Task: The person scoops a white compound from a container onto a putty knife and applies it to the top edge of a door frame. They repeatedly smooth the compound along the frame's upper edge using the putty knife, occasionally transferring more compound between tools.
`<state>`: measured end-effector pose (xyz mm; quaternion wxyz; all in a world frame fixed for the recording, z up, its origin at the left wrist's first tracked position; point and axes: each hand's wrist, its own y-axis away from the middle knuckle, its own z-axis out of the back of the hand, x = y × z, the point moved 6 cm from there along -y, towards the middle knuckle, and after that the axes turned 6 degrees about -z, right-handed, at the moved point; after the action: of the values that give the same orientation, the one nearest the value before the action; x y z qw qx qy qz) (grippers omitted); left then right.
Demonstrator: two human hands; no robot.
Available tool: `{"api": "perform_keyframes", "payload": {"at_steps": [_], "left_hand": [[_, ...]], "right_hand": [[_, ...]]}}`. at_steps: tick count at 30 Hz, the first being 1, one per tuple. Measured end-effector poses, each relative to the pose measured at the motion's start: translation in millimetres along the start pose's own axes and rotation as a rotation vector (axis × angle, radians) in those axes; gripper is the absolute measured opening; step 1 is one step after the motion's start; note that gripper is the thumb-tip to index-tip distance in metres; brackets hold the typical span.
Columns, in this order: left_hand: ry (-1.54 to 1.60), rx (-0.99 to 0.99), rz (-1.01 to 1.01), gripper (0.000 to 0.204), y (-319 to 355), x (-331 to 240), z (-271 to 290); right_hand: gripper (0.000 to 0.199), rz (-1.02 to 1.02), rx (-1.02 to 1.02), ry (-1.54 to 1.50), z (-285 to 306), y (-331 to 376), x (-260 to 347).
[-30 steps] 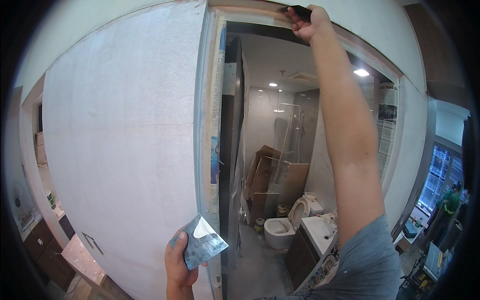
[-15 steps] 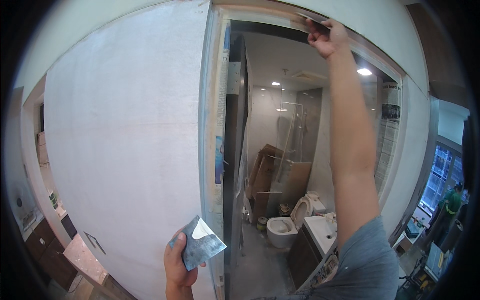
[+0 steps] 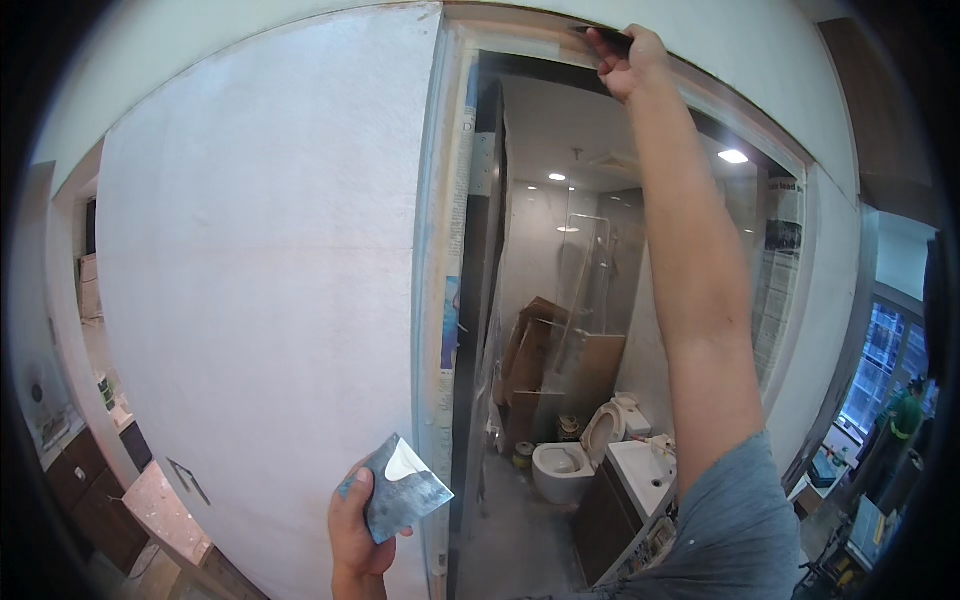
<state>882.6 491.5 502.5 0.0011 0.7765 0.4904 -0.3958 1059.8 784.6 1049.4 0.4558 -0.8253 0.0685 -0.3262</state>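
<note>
In my left hand point(image 3: 348, 520), low in front of the white wall panel point(image 3: 270, 220), is a flat grey metal scraper plate point(image 3: 408, 505). A smear of white putty point(image 3: 403, 462) sits on its upper corner. My fingers and thumb close round the plate's left side. High up, my right arm stretches to the top of the doorway. There my right hand point(image 3: 636, 66) is closed on a thin dark scraper blade point(image 3: 612, 40), seen nearly edge-on against the top of the door frame point(image 3: 510, 38). Whether its edge touches the frame is hard to tell.
Newspaper point(image 3: 458, 190) covers parts of the door jamb. Through the doorway are a toilet point(image 3: 562, 470), a washbasin point(image 3: 640, 470), leaning cardboard point(image 3: 535, 340) and a glass screen. A person in green point(image 3: 905, 412) is far right, near a window. A wooden ledge stands lower left.
My right hand has moved a little left along the top of the door frame with the blade. My left hand keeps its hold on the plate. The view has shifted slightly.
</note>
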Motion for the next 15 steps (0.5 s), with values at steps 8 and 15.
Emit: {"api": "perform_keyframes", "payload": {"at_steps": [8, 15], "left_hand": [[-0.003, 0.038, 0.061, 0.05, -1.2, 11.0, -11.1], [0.086, 0.038, 0.031, 0.047, -0.6, 12.7, -33.2]], "right_hand": [[0.029, -0.043, 0.231, -0.286, 29.3, 27.1, 25.8], [0.037, 0.278, 0.025, 0.008, 55.4, 222.7, -45.2]]}}
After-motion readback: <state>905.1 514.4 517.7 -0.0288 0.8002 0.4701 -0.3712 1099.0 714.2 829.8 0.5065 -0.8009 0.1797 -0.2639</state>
